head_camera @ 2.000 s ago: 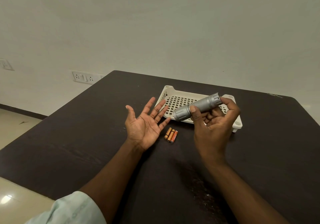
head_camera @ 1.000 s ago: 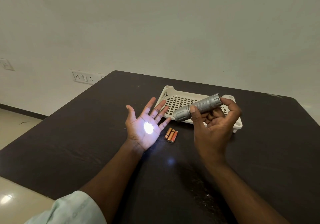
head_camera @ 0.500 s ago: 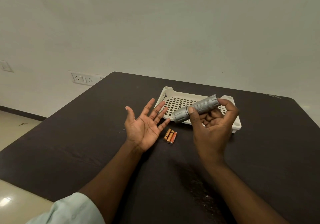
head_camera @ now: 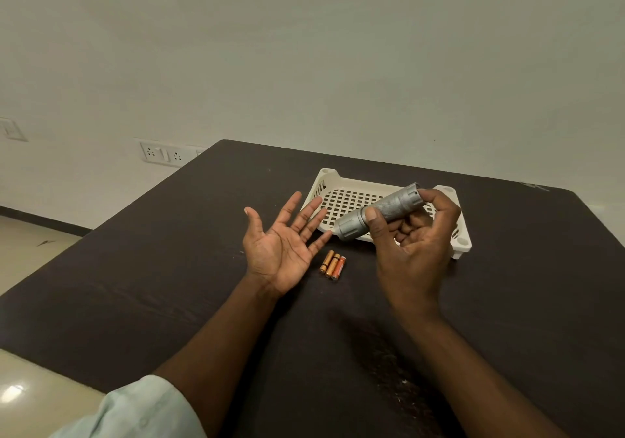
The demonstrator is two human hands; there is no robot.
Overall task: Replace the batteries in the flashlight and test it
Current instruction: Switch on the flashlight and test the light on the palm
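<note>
My right hand [head_camera: 411, 244] grips a short silver flashlight [head_camera: 389, 207], thumb across its knurled body and a fingertip on its rear end. Its lens end points down-left toward my left hand [head_camera: 282, 244], which is held palm up with fingers spread and nothing in it. No light spot shows on the palm. Three orange AAA batteries [head_camera: 333, 265] lie side by side on the dark table [head_camera: 169, 268], between my two hands.
A cream slotted plastic tray [head_camera: 341, 197] sits on the table behind my hands, partly hidden by the flashlight and my right hand. A wall socket [head_camera: 164, 154] is on the wall beyond the table's left far corner. The floor lies beyond the table's left edge.
A bright spot of light lit my left palm one second ago and is gone now. Both hands and the flashlight stay nearly where they were.
</note>
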